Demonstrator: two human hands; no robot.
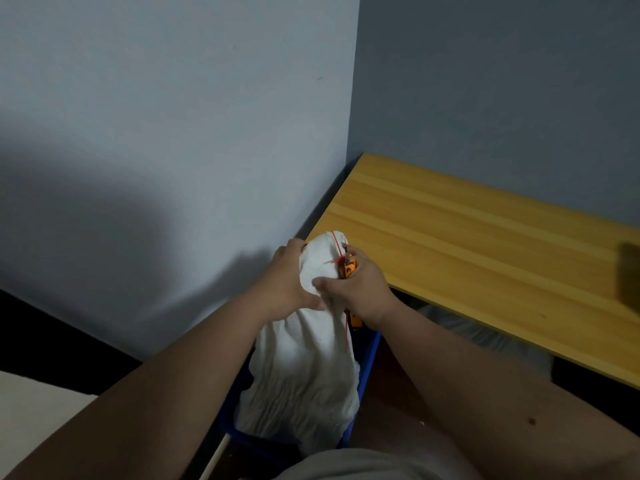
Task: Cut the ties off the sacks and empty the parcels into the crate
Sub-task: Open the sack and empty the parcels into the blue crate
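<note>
Fingers (pixel 294 252) of the left hand (pixel 284 278) curl round the gathered neck of the white sack (pixel 304 375), gripping it from the left side. Opposite, the right hand (pixel 356 289) grips an orange cutter (pixel 348 266) against the red tie (pixel 337 259) at the neck. Both forearms reach forward, wrists nearly touching. Below, the sack's body stands in the blue crate (pixel 369 358), just beside the near left corner of the bench (pixel 467 237). Grey walls (pixel 173 133) close the left and far sides.
</note>
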